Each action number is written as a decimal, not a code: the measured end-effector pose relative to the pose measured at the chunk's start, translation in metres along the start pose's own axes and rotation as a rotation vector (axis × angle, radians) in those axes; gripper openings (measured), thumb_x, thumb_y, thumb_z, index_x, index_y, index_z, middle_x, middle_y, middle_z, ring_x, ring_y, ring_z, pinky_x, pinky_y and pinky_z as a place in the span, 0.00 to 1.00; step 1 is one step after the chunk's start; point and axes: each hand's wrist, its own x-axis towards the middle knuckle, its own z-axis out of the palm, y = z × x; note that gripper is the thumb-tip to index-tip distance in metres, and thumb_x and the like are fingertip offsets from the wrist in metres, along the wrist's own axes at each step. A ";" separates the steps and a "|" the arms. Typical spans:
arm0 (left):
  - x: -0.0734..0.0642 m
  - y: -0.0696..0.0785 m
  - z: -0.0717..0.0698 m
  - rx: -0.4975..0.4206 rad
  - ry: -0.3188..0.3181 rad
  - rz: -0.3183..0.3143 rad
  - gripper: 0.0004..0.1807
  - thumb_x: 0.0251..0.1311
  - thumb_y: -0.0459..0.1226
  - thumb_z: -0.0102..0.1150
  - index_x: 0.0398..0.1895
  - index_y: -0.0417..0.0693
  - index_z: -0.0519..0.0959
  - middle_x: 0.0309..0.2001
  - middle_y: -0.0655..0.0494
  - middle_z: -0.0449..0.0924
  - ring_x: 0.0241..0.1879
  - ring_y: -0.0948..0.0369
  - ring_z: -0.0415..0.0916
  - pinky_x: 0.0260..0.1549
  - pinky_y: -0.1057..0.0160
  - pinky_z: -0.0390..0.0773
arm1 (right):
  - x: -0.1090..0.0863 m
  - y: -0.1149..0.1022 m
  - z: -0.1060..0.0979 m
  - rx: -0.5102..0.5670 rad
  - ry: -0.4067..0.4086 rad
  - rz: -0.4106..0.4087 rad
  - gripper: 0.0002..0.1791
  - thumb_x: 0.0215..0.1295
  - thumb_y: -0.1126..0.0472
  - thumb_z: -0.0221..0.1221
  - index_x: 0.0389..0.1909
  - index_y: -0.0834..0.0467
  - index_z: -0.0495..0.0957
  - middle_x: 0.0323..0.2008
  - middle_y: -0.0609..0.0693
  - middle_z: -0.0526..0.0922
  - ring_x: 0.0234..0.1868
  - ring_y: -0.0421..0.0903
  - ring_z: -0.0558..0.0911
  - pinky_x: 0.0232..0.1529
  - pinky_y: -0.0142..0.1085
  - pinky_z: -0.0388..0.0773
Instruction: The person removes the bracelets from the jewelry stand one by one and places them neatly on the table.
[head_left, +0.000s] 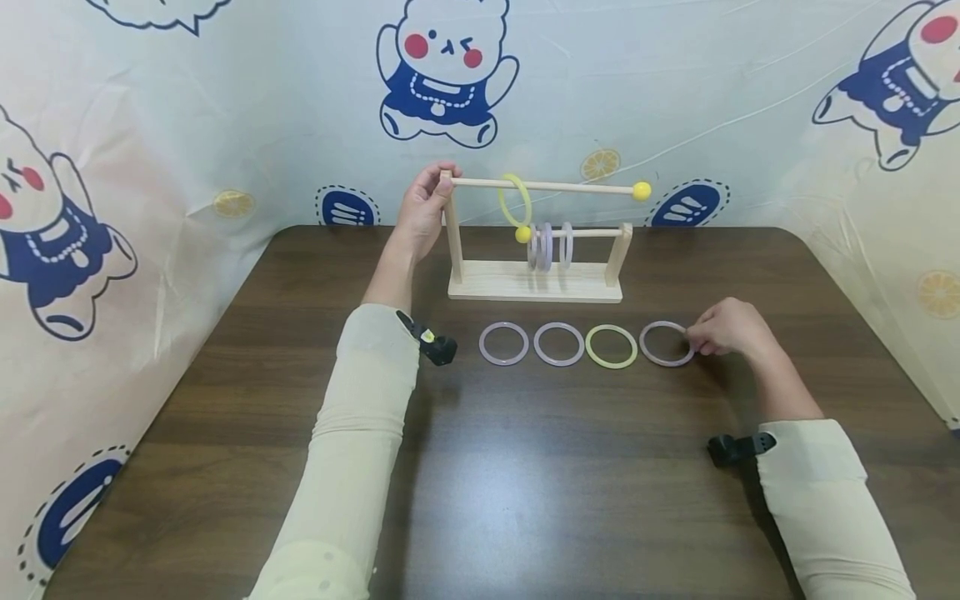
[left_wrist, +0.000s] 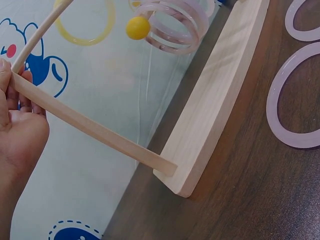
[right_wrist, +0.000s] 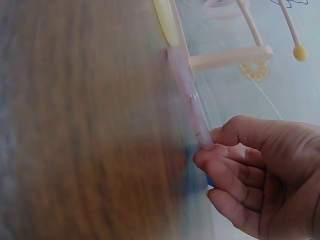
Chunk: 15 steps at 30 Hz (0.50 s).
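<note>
A wooden rack (head_left: 536, 285) stands at the back of the table, with a long upper rod (head_left: 577, 187) and a shorter lower rod. My left hand (head_left: 423, 208) grips the top of its left post (left_wrist: 90, 122). One yellow ring (head_left: 516, 200) hangs on the upper rod; several purple rings (head_left: 547, 247) hang on the lower one. In front of the rack, a row holds two purple rings (head_left: 504, 343), a yellow-green ring (head_left: 611, 347) and, rightmost, another purple ring (head_left: 647, 353). My right hand (head_left: 729, 327) pinches that last ring's right edge between thumb and fingers.
Yellow balls (head_left: 641, 192) cap the right end of the upper rod and the left end of the lower one. Behind the dark wooden table (head_left: 495, 467) hangs a cartoon-printed cloth (head_left: 300, 100), close to the rack.
</note>
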 end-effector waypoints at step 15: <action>-0.001 0.001 -0.001 0.014 -0.001 -0.022 0.08 0.65 0.34 0.49 0.45 0.48 0.74 0.47 0.56 0.74 0.52 0.61 0.66 0.57 0.65 0.61 | 0.004 0.002 -0.002 -0.062 -0.029 0.009 0.12 0.59 0.60 0.60 0.26 0.67 0.83 0.20 0.51 0.82 0.24 0.45 0.80 0.29 0.39 0.79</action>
